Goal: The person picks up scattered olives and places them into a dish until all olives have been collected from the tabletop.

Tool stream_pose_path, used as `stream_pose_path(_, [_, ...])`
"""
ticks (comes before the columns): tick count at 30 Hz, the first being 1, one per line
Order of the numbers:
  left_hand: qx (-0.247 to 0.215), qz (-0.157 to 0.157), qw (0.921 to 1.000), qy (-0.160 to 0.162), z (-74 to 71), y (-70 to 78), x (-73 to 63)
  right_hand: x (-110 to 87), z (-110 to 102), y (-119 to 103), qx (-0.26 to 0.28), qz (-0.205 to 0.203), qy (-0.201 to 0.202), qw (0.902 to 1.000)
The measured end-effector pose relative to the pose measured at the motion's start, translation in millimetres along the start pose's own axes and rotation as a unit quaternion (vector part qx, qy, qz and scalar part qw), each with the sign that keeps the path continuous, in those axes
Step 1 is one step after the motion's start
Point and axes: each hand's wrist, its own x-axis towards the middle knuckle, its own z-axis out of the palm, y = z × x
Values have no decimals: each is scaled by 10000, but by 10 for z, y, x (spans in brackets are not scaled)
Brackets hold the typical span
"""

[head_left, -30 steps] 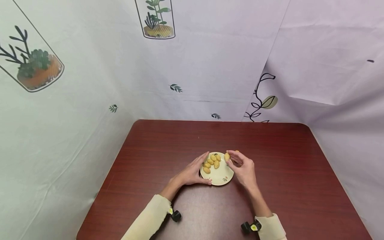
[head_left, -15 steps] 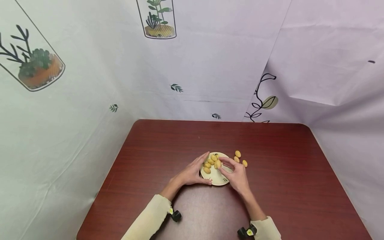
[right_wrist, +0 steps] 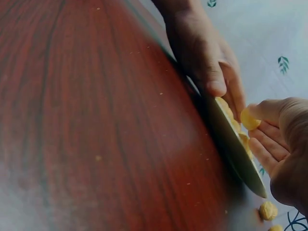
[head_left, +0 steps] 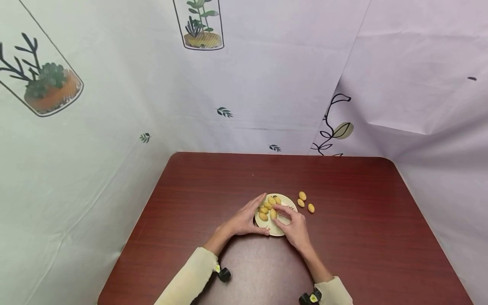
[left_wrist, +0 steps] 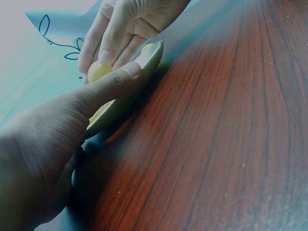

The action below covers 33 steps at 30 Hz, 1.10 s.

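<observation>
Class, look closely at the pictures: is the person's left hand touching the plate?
Touching. The left wrist view shows it: the left hand has its thumb lying across the rim of the plate.

Three loose pieces (head_left: 300, 203) lie right of the plate (head_left: 287, 201).

"What's that table (head_left: 354, 237) like, from where you're standing?"

"Reddish-brown, with dark wood grain running through it. The far corners are rounded, and there's a pale sheen on the near part."

"And what's lying on it?"

"A round, cream-coloured plate (head_left: 286, 200), and just off its right side three nut-like pieces (head_left: 311, 208), yellowish, two close together, one slightly apart."
</observation>
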Motion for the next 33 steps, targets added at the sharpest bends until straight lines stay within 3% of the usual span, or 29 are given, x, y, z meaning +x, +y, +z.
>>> stream_pose_path(11, [-36,-10,10000,-9,-3,1,-8,-17,56,46,-467,-385,-16,9982])
stream_pose_path(21, [-20,-30,10000,-24,-2,1,-6,-22,75,77,-339,-557,-14,9979])
stream_pose_path(33, [15,7,10000,-15,-4,0,-5,-14,76,56,-203,-423,-58,9989])
